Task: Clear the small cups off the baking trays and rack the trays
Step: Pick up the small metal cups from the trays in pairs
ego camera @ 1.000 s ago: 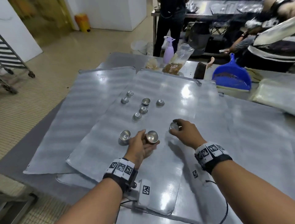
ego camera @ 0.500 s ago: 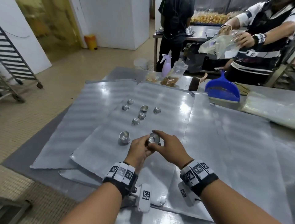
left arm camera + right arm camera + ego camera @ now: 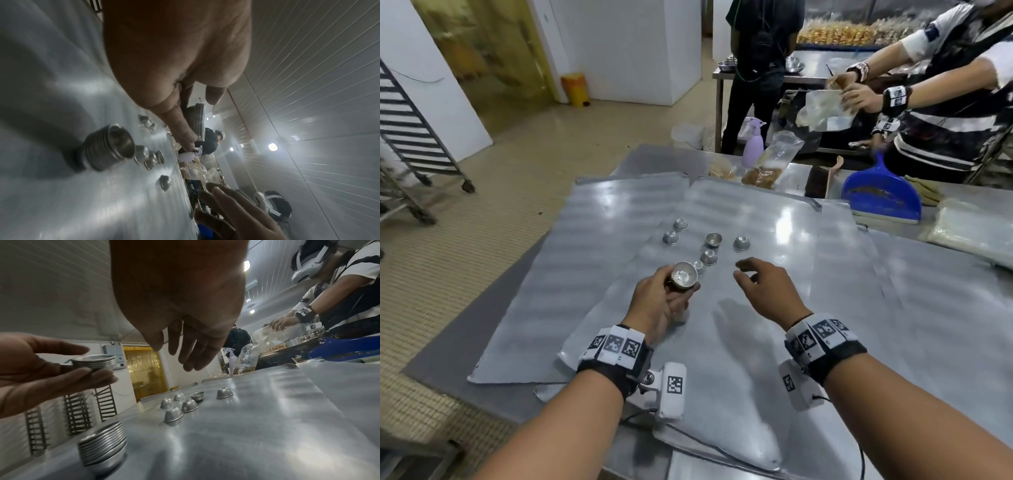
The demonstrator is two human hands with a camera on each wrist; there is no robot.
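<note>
Left hand [image 3: 659, 301] grasps a nested cup stack [image 3: 683, 275] mid-frame; right hand [image 3: 763, 287] hovers released over loose cups [image 3: 709, 257] on the tray [image 3: 774, 205]; likely light, slick metal; pinch the rims.

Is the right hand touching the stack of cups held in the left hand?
Apart. The right wrist view shows open background between the right hand and the stack of cups the left hand holds.

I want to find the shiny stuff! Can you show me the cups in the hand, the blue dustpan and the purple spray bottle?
held cup stack [image 3: 684, 274]: head view, inside of top cup.
blue dustpan [image 3: 880, 196]: head view, scoop.
purple spray bottle [image 3: 752, 149]: head view, body.
</note>
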